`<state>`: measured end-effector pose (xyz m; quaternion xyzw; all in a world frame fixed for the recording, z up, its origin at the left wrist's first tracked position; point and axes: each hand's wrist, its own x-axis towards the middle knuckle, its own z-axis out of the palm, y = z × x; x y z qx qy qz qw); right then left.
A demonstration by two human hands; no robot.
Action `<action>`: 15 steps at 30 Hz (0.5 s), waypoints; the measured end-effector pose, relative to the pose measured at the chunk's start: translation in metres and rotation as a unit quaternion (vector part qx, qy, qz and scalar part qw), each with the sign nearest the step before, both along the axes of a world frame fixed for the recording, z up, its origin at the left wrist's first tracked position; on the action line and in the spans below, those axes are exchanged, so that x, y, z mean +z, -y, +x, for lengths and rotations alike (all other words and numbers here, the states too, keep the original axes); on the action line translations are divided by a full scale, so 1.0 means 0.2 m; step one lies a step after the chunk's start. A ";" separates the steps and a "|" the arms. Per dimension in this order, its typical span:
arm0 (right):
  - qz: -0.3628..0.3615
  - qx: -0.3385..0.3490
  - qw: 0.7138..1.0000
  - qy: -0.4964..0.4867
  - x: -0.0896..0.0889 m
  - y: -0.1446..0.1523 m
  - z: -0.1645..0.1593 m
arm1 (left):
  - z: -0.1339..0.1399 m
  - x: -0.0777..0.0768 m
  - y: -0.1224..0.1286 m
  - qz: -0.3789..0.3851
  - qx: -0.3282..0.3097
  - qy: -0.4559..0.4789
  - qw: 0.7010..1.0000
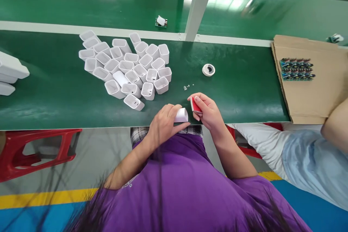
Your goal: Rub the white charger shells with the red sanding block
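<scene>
My left hand (pixel 164 123) is wrapped round a white plastic housing (pixel 181 115) at the front edge of the green bench, one end of it pointing right. Just right of it, my right hand (pixel 208 110) pinches a small flat red block with a pale edge (pixel 196 105); its exact kind I cannot make out. The block and the housing are close together but apart. Beyond my hands lie several tiny clear bits (pixel 186 87). A crowd of white open-ended housings (pixel 132 58) stands to the left, some with small slots inside.
A white roll of tape (pixel 208 70) lies behind my right hand. Cardboard (pixel 307 98) with rows of circuit boards (pixel 297 69) is at right, near a co-worker's arm (pixel 337 127). A metal post (pixel 201 5) rises at the back. More white housings (pixel 12 69) lie far left.
</scene>
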<state>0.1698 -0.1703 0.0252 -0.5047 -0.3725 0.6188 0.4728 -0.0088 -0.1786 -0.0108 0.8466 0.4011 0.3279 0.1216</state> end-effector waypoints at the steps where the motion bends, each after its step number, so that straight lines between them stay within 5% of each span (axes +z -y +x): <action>1: 0.010 0.005 1.000 0.016 0.00 0.02 0.01 | 0.01 0.00 0.00 -0.002 0.004 0.009 1.000; 9: 0.176 0.013 0.944 0.280 0.03 0.12 -0.05 | 0.01 0.01 -0.01 0.000 -0.013 0.036 0.999; 15: 0.150 -0.032 0.931 0.330 0.01 0.12 -0.09 | 0.02 0.01 -0.02 0.033 -0.004 0.008 0.999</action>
